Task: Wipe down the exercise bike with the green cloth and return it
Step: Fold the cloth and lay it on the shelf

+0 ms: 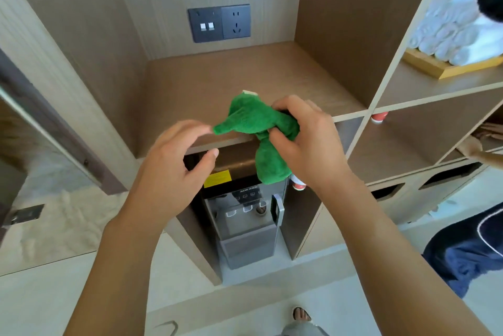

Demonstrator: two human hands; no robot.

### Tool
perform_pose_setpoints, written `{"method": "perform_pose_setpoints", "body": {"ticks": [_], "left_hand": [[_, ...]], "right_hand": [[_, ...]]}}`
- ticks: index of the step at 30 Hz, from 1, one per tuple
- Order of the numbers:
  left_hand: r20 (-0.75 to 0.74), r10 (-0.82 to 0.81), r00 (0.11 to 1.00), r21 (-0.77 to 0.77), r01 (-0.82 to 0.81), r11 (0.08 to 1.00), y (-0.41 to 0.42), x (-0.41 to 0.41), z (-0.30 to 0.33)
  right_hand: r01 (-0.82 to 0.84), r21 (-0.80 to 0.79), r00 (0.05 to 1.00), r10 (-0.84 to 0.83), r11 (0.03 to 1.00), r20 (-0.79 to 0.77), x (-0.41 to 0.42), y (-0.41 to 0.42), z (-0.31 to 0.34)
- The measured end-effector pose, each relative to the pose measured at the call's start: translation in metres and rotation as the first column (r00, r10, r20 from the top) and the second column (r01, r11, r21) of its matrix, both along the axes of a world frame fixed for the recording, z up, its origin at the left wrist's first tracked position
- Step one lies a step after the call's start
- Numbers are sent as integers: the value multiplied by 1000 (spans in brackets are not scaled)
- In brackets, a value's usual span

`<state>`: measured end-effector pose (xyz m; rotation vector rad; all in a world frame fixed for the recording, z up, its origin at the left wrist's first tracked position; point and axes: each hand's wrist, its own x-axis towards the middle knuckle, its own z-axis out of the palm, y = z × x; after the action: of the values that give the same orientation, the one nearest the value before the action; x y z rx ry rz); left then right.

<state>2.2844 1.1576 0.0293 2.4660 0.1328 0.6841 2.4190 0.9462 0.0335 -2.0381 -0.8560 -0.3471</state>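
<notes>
The green cloth [253, 120] is bunched up at the front edge of a brown wooden shelf [217, 82], with one end hanging down below the edge. My right hand [304, 134] grips the cloth's middle, fingers curled round it. My left hand [174, 169] hovers just left of the cloth's pointed corner, fingers loosely spread, holding nothing. The exercise bike is not in view.
A water dispenser [245, 221] stands in the niche under the shelf. A switch and socket panel [219, 23] is on the back wall. Rolled white towels [457, 33] lie on a wooden tray at the upper right. Another person [473, 248] stands at the right.
</notes>
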Motion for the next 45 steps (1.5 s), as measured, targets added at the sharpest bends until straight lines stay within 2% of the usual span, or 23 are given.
{"method": "perform_pose_setpoints", "body": {"ticks": [6,11,14,17,22,25,28,31,37,41,45], "left_hand": [[31,73,997,36,-74,997,8,24,12],[43,128,991,31,-129,991,14,37,18],[33,151,988,58,-152,987,17,44,20],[18,156,988,88,-157,984,19,58,25],[-48,129,990,163,-120,979,21,92,29],[-81,119,990,179,-103,979,17,107,29],[-87,109,990,187,-91,978,9,116,25],[-88,105,991,203,-85,975,-3,121,20],[-231,142,963,189,-99,977,-15,129,19],[-171,170,971,180,-139,974,-41,117,33],[-320,286,903,292,-194,937,-69,116,34]], "right_hand": [[-82,-19,979,85,996,187,50,29,19],[-93,-114,962,119,989,245,96,54,11],[-136,-215,975,169,967,142,117,71,-6],[-240,-190,971,236,952,-43,130,82,-14],[-403,-154,910,377,902,-173,147,76,-3],[-473,-116,876,450,874,-176,153,60,4],[-478,-85,875,465,875,-132,161,43,5],[-462,-150,886,448,874,-115,168,29,3],[-446,-152,895,435,882,-97,173,29,-5],[-406,-69,914,406,911,-20,170,29,-5],[-371,-19,925,371,928,77,161,30,9]]}}
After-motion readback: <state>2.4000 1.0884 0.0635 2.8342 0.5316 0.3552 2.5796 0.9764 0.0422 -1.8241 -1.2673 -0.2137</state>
